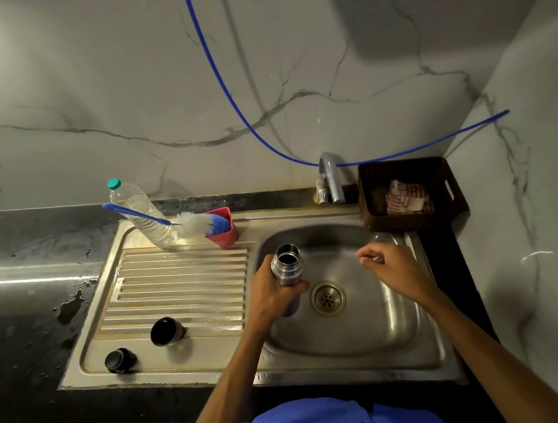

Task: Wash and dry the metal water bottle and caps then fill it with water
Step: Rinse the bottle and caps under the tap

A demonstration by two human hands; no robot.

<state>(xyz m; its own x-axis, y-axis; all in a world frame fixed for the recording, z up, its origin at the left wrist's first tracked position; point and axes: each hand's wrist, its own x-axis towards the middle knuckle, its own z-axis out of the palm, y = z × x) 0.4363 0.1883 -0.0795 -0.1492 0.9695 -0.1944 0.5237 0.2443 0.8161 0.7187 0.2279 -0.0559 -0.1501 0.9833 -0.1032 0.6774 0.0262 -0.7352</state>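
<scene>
My left hand (272, 293) grips the metal water bottle (286, 264) around its body and holds it upright over the left side of the sink basin (369, 326), its mouth uncapped. My right hand (392, 268) hovers over the basin to the right of the bottle, fingers loosely curled, holding nothing that I can make out. Two dark caps lie on the ribbed drainboard (182, 283): a cup-shaped cap (165, 330) lying on its side and a smaller stopper cap (119, 360) near the front left corner.
A clear plastic bottle (143, 215), a blue-handled bottle brush (168, 221) and a pink cup (222, 229) stand at the back of the drainboard. The tap (331, 180) is behind the basin. A brown basket (410, 194) with cloths sits at the right. The black counter (22, 307) is wet.
</scene>
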